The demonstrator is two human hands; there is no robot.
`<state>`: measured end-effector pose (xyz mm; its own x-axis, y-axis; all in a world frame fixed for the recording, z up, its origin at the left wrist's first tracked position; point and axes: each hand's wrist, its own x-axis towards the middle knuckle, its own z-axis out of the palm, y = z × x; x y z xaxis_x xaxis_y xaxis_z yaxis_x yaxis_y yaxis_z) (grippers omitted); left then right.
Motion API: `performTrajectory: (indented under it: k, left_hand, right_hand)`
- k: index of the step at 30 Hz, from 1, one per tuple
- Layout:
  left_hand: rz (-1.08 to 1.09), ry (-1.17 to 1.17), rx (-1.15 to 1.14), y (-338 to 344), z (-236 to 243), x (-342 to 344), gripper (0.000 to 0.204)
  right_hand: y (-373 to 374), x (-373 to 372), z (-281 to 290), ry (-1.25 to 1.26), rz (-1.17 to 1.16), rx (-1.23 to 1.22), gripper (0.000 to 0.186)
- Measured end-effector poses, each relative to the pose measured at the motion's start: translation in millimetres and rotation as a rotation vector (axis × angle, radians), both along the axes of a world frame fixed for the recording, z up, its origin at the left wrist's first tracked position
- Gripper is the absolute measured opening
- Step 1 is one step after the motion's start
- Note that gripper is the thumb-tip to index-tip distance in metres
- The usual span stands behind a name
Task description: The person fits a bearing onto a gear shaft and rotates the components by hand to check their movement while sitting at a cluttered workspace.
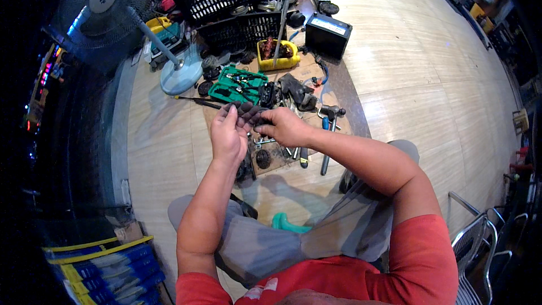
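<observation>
My left hand (228, 138) is raised over the work area, palm up, thumb extended and fingers curled. Between it and my right hand (286, 127) is a dark, lumpy patch (246, 114); whether this is a part or blackened fingers I cannot tell. The right fingers are bent in a pinch at its right end. Just beyond lies an open green tool case (240, 86) with black-handled tools in it. To the right, on cardboard, are a hammer (326, 161), a blue-handled tool (325, 123) and several metal tools. A round dark part (263, 160) sits below my hands.
A cut yellow container (294, 61) with reddish-brown parts stands behind the case. Farther back are black crates (226, 0), a black battery (327, 36) and a standing fan (180, 73). A turquoise curved object (289, 224) shows between my legs. Metal chairs (477, 248) stand at right.
</observation>
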<state>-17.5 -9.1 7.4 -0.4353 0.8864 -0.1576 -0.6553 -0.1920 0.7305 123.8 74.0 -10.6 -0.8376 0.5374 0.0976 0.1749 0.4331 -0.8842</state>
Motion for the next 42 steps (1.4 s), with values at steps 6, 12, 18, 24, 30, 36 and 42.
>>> performTrajectory:
  k: [6, 12, 18, 24, 30, 36, 42]
  left_hand:
    - [-0.096, 0.145, 0.022, 4.4, 3.5, 2.2, 0.013]
    - [-0.17, 0.241, -0.081, 1.1, 5.7, 6.7, 0.013]
    - [-0.347, 0.278, -0.057, -0.4, 12.8, 1.4, 0.013]
    - [-0.415, 0.449, -0.181, -3.0, 16.2, 2.7, 0.013]
    - [-0.483, 0.452, -0.197, -4.9, 11.9, -7.3, 0.012]
    - [-0.497, 0.528, -0.226, -5.1, 22.4, -2.8, 0.014]
    - [-0.49, 0.609, -0.254, -5.2, 19.5, -3.4, 0.015]
  right_hand:
    - [21.0, 19.2, 9.3, 0.025, 0.134, 0.0, 0.036]
    - [19.4, 24.8, 37.0, 0.135, 0.201, -0.187, 0.048]
    - [15.3, 28.5, 36.1, 0.249, 0.079, -0.445, 0.033]
    - [17.9, 24.5, 28.2, 0.208, -0.017, -0.113, 0.024]
    - [15.1, 23.5, 32.5, 0.259, -0.005, -0.078, 0.024]
    - [18.1, 26.8, 37.9, 0.091, -0.057, -0.122, 0.023]
    - [15.1, 24.9, 37.4, 0.114, -0.082, -0.262, 0.024]
